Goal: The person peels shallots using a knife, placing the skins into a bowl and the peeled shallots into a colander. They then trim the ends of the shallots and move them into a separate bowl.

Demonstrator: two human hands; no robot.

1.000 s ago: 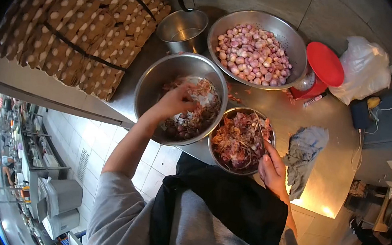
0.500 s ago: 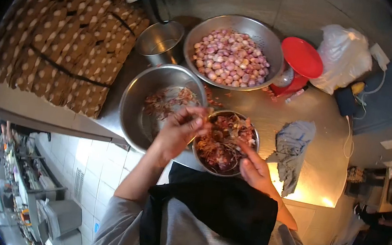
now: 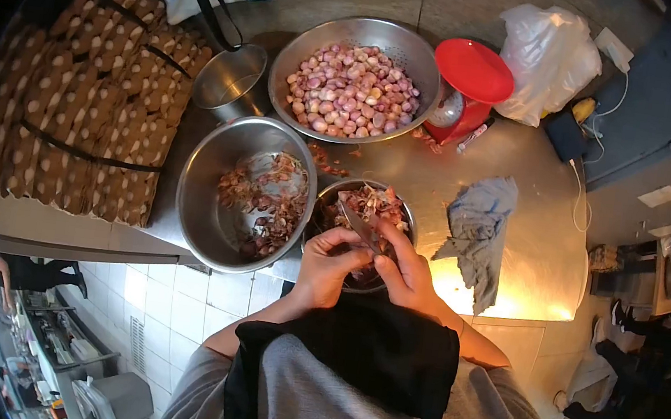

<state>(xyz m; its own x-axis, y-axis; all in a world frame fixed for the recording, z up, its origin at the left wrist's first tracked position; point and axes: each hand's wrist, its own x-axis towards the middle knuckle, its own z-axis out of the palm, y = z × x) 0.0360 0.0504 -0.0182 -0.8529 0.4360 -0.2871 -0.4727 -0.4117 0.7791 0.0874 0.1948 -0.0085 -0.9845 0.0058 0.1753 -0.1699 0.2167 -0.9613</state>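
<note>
My left hand (image 3: 327, 268) and my right hand (image 3: 409, 274) meet over the near edge of a small steel bowl (image 3: 411, 218) filled with reddish peels and shallots. A small knife (image 3: 360, 227) is in my right hand, its blade pointing up and left. The fingers of my left hand are pinched beside the blade; what they hold is too small and hidden to name. To the left stands a large steel bowl (image 3: 198, 194) with peels and some shallots. Behind, a steel colander (image 3: 425, 75) holds many pinkish shallots (image 3: 353, 91).
A red scale (image 3: 475, 70), a plastic bag (image 3: 546, 64) and a grey cloth (image 3: 478, 226) are on the right. Egg trays (image 3: 87, 98) are stacked left, beside an empty steel pot (image 3: 234, 82). People are visible at the far left and right edges.
Both hands have come together lower over the small bowl, and the knife blade now shows clearly. More shallots and peels show in the large left bowl. The view has shifted.
</note>
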